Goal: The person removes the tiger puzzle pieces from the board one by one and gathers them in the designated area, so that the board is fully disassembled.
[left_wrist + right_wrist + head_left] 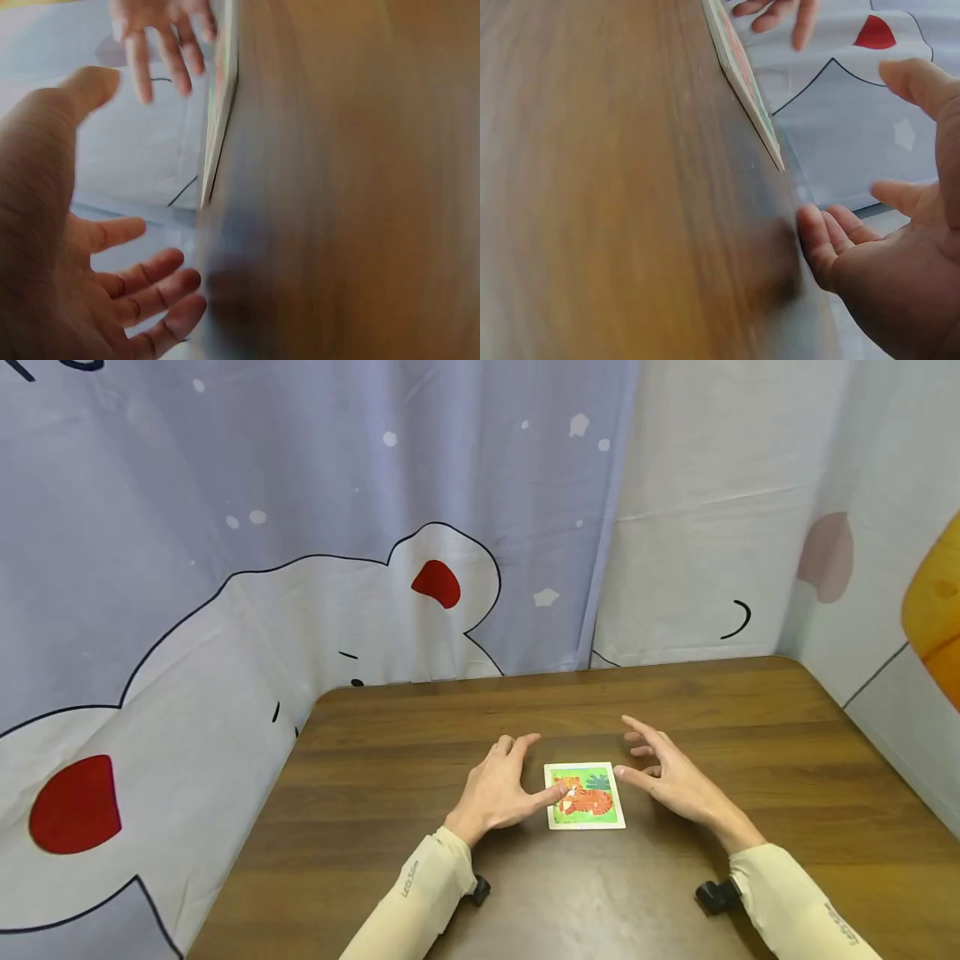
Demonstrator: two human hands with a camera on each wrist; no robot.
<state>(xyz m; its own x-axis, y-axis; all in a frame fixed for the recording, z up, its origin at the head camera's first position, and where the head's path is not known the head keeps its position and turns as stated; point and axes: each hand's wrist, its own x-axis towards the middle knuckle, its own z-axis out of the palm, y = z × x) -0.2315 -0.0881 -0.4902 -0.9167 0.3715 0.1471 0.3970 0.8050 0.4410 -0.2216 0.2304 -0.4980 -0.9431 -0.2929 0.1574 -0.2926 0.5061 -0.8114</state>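
Note:
A square tiger picture puzzle [588, 810] with a pale border and green background lies flat on the wooden table. Thin seams seem to cross its picture. To its left is my left hand [498, 789], fingers spread, with the thumb reaching over the puzzle's left part in the head view. My right hand [678, 781] is on the other side, its thumb near the top right corner; whether it touches the border I cannot tell. Neither hand holds anything. Both wrist views show the puzzle's thin edge [222, 112] and loosely spread fingers.
The brown wooden table [390, 752] spreads out around the puzzle. Behind it and along both sides hangs a printed cloth curtain [315, 618]. Dark wrist cameras [717, 897] are strapped under beige sleeves [795, 902].

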